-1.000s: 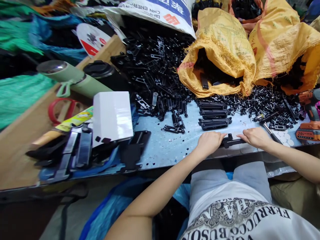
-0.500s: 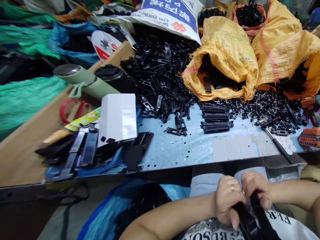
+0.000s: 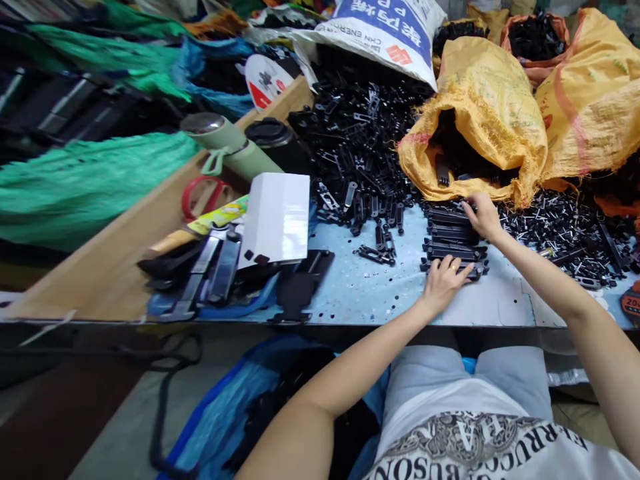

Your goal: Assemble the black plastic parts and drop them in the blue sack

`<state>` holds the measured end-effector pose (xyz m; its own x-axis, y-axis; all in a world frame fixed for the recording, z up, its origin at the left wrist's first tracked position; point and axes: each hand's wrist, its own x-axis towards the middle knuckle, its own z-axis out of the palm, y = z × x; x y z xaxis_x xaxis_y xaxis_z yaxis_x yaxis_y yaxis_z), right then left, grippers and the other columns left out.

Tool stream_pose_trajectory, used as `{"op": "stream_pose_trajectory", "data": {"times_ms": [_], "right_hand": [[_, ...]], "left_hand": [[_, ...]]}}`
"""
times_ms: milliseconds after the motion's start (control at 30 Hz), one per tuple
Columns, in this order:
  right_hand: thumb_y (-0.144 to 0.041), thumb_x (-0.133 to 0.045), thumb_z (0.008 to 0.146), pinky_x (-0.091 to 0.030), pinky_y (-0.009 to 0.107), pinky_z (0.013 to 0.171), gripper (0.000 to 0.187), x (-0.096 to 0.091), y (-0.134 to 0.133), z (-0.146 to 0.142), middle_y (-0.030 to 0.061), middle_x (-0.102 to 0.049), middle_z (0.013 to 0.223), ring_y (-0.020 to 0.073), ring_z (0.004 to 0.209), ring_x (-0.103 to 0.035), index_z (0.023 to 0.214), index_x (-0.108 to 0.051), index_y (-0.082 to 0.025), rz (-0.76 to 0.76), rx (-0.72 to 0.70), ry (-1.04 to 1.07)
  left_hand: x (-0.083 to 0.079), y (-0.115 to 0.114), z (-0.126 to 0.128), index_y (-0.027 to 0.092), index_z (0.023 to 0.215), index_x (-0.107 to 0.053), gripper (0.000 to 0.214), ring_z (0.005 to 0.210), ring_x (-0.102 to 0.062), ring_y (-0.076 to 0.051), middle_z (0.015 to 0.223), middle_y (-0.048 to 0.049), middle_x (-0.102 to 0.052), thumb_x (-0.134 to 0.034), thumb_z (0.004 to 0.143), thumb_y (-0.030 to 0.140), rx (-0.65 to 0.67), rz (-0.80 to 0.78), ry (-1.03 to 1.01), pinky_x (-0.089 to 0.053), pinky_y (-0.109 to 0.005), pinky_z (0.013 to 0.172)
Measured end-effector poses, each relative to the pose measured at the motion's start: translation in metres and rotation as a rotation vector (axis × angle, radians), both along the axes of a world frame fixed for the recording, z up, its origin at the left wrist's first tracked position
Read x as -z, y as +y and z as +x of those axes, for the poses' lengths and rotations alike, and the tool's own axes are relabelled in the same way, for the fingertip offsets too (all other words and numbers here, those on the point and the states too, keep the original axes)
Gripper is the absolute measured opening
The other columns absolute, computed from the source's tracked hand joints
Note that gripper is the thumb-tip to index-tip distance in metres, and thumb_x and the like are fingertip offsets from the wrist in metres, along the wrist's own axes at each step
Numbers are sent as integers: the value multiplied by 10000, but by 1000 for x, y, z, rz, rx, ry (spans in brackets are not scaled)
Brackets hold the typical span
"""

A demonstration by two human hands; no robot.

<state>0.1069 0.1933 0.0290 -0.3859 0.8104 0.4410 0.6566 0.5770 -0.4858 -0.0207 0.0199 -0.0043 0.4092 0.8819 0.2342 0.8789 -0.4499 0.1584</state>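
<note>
Several long black plastic bars [image 3: 453, 235] lie side by side in a row on the blue tabletop. My left hand [image 3: 445, 283] rests on the nearest bar [image 3: 470, 272] with its fingers spread, a ring on one of them. At the far right end of the row, my right hand [image 3: 484, 217] reaches over the back bars, fingers apart and slightly bent. Its fingertips touch or hover by the farthest bar; which one I cannot tell. Just behind that hand is the mouth of a yellow woven sack [image 3: 480, 120] with black parts inside.
A heap of small black parts [image 3: 360, 147] spreads behind the row on the left. Many screws [image 3: 565, 227] lie to the right. A white box [image 3: 277, 217], red tape roll [image 3: 200, 197] and green flask [image 3: 230, 143] stand at left. An orange tool [image 3: 631, 303] shows at the right edge.
Both hands have moved from my lap, where they gripped a black piece, up to the row of bars. The row now has more bars. The view has shifted left.
</note>
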Motion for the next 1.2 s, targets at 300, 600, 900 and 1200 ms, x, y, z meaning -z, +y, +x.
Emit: {"op": "stream_pose_trajectory", "data": {"times_ms": [300, 600, 900, 1200], "right_hand": [[-460, -547, 824, -410, 460, 886, 601, -10, 86, -103, 222, -578, 1116, 330, 1069, -514, 1253, -400, -66, -250, 327, -162], [-408, -542, 808, -474, 341, 799, 528, -21, 29, -21, 133, -623, 1088, 213, 920, -602, 1242, -440, -126, -192, 22, 115], [-351, -542, 852, -474, 439, 834, 440, 10, -189, 139, 122, -617, 1123, 286, 994, -572, 1276, -500, -244, -274, -213, -422], [-394, -298, 962, -520, 352, 780, 421, 15, -167, 56, 108, -606, 1089, 191, 884, -625, 1306, -463, -215, -452, -141, 12]], "left_hand": [[-32, 78, -94, 91, 1087, -580, 401, 1026, -502, -287, 1047, -188, -598, -356, 932, 385, -789, -8, -139, -388, -380, 849], [-18, 139, -98, 17, 1124, -527, 384, 1093, -467, -302, 1149, -239, -538, -239, 870, 42, -905, -186, -62, -439, -378, 816], [-27, 89, -92, 68, 1029, -539, 247, 1073, -484, -308, 1073, -210, -564, -417, 877, 219, -735, -69, -105, -390, -391, 896], [-40, -16, -16, 195, 856, -463, 242, 668, -568, -140, 744, -14, -564, -383, 907, 417, -392, -192, -693, -445, -264, 645]]}}
